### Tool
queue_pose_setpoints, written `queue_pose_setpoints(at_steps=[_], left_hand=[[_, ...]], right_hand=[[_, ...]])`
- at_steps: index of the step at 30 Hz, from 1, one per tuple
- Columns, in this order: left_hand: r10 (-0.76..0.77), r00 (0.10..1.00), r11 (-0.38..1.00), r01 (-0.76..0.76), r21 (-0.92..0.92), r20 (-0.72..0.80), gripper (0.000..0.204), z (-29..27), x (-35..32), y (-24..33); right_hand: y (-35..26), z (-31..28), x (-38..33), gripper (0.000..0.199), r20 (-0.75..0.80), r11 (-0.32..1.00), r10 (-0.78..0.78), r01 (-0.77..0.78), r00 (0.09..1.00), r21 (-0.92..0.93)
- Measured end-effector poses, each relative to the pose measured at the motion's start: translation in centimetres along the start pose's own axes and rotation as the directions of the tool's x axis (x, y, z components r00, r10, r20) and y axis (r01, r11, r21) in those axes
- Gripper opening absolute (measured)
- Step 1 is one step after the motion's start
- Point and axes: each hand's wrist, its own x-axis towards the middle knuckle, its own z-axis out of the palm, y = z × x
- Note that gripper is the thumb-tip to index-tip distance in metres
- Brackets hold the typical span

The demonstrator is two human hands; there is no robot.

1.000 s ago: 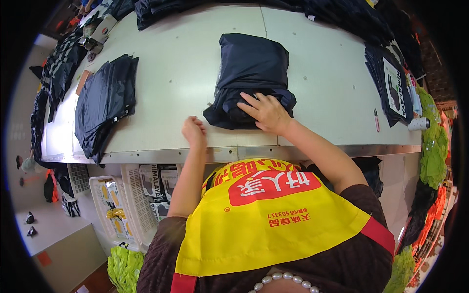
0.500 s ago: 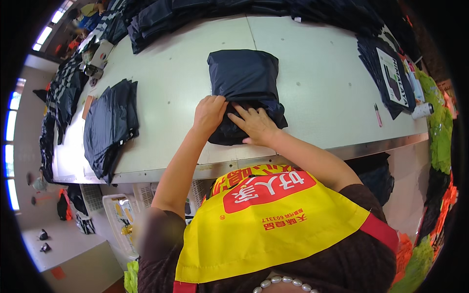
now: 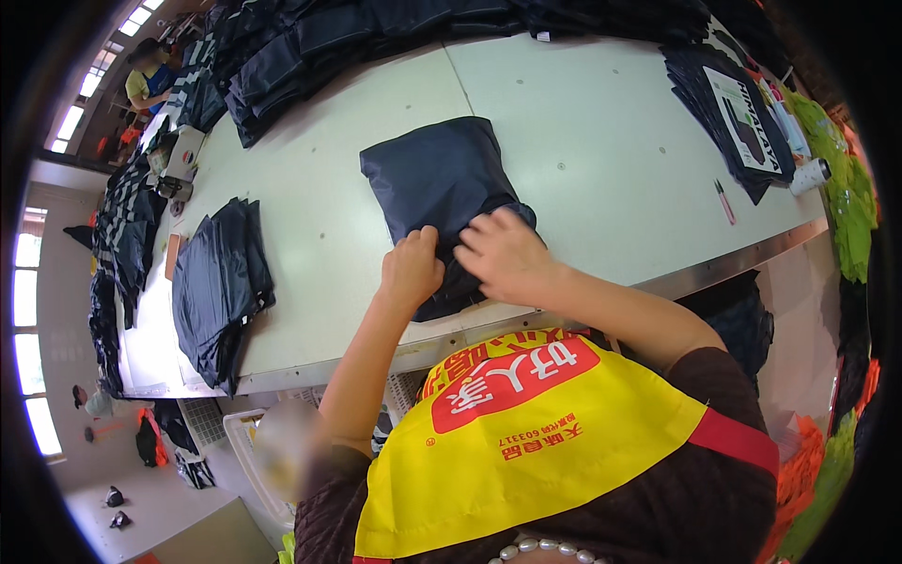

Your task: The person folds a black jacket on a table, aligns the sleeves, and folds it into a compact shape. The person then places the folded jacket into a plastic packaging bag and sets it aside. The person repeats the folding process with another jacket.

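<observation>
A plump, dark navy bag (image 3: 437,169) with a slight sheen lies on the white table in front of me, its loose open end toward me. My left hand (image 3: 412,270) has its fingers curled over the near left part of the bag, gripping the edge of its opening. My right hand (image 3: 507,256) is over the near right part, fingers spread and a little smeared by motion, the tips at the bag's rumpled edge. Both hands partly cover the opening. What fills the bag is hidden.
Left on the white table (image 3: 319,291) lies a stack of dark bags (image 3: 221,291). More dark bundles (image 3: 376,28) line the far edge. At right are dark flat bags (image 3: 723,122), a pink pen (image 3: 724,201) and a thread spool (image 3: 810,176). Another person (image 3: 150,75) is far left.
The bag has turned slightly and now lies nearer me and a little to the left. My right hand has come out of the dark opening to its edge; my left hand still grips.
</observation>
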Motion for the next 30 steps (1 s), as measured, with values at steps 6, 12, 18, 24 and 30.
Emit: queue_pose_setpoints(at_steps=[6, 12, 18, 24, 30], left_hand=[[0.390, 0.885, 0.921, -0.372, 0.115, -0.254, 0.015, 2.5, 5.6, 3.4], [0.678, 0.693, 0.718, -0.696, 0.017, -0.245, 0.010, 2.5, 6.7, 4.8], [0.442, 0.836, 0.818, -0.525, -0.237, -0.325, 0.016, 1.7, 3.8, 2.1], [0.141, 0.964, 0.939, -0.202, -0.278, -0.225, 0.018, 0.2, 3.5, 0.3], [0.067, 0.940, 0.898, -0.203, -0.390, -0.335, 0.019, 0.0, 3.3, 3.2]], right_hand=[[1.8, 2.8, -3.4, 0.031, -0.369, 0.991, 0.001, -0.051, 0.929, -0.124], [2.1, 7.8, -3.7, 0.018, -0.458, 0.996, -0.093, 0.080, 0.884, -0.047], [2.2, 7.1, -0.5, 0.009, -0.072, 0.974, 0.168, -0.154, 0.983, 0.169], [-0.6, 1.6, 1.2, 0.016, -0.050, 0.995, 0.083, -0.080, 0.995, 0.056], [2.0, 5.9, 4.1, 0.015, 0.159, 0.853, 0.327, -0.364, 0.931, 0.374]])
